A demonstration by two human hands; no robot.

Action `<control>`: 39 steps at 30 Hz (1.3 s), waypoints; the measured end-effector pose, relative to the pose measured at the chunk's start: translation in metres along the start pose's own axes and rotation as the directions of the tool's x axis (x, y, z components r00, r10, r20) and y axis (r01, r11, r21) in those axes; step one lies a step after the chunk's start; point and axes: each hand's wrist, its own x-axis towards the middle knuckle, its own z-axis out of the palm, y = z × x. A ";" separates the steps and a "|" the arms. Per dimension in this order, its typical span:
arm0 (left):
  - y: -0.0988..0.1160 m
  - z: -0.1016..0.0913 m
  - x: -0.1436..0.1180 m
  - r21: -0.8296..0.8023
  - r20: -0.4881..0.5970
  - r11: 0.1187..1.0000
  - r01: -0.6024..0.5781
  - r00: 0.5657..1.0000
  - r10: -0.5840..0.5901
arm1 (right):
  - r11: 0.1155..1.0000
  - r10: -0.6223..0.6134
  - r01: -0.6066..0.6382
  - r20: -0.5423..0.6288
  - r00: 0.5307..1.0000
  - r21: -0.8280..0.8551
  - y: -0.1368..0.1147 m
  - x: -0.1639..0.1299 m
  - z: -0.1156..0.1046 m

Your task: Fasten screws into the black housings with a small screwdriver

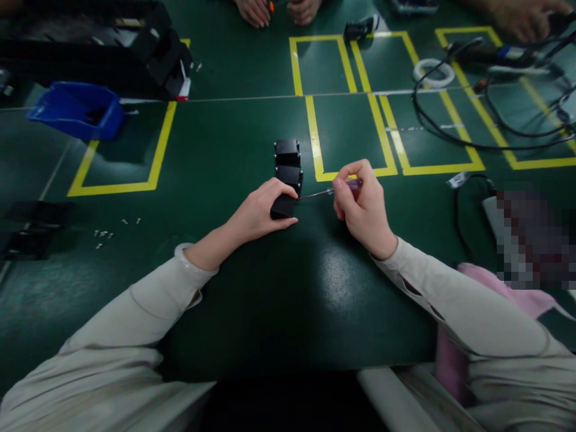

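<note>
On the green table, my left hand grips a small black block-shaped part between thumb and fingers. My right hand is closed around the clear purplish handle of a screwdriver. Its thin shaft points left, and the tip meets the right side of the black part, close to my left fingertip. Two more black parts stand in a line just beyond: a farther one and a nearer one, with small shiny screws at their sides. Whatever the screwdriver tip touches is too small to make out.
Loose screws and dark parts lie at left. A blue bin stands beside a large black housing. Cables, a tape roll and a pink cloth are at right. Other people's hands show at the far side.
</note>
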 end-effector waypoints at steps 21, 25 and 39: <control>0.000 0.000 0.000 0.003 -0.004 1.000 0.005 1.000 -0.005 | 1.000 0.001 -0.001 0.012 1.000 -0.021 -0.001 -0.001 -0.001; 0.000 0.000 -0.001 0.009 -0.001 1.000 -0.004 1.000 0.004 | 1.000 0.021 -0.022 0.007 1.000 0.019 0.001 -0.001 0.000; 0.001 0.000 0.000 -0.009 0.009 0.999 0.035 0.999 -0.035 | 1.000 0.012 -0.012 0.031 0.999 0.014 -0.004 -0.001 0.000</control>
